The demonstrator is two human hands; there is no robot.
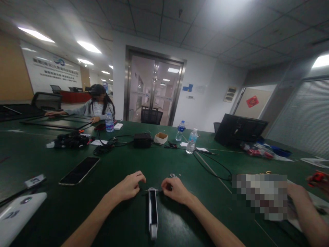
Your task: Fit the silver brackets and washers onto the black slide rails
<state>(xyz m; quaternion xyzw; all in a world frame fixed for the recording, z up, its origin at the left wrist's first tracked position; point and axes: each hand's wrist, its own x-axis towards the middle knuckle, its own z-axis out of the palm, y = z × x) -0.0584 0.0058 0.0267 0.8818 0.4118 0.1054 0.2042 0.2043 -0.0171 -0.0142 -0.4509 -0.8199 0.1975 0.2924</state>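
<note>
A narrow white, channel-shaped part (153, 212) with a dark inside lies lengthwise on the green table in front of me. At its far end a thin crosswise rod (152, 190) sticks out on both sides. My left hand (131, 185) is beside the rod's left end, its fingers curled in. At the right end is my right hand (174, 189), thumb and fingers bent into a pinch. Whatever either hand holds is too small or hidden to make out. Several small metal rings (173, 175) lie just beyond my right hand.
A phone (79, 170) and a white device (22, 212) lie left. Cables (105, 148), a black box (143, 140), a small carton (161, 138) and bottles (192, 141) stand farther back. A person (99, 103) sits across; another person's hand (300, 197) is at right.
</note>
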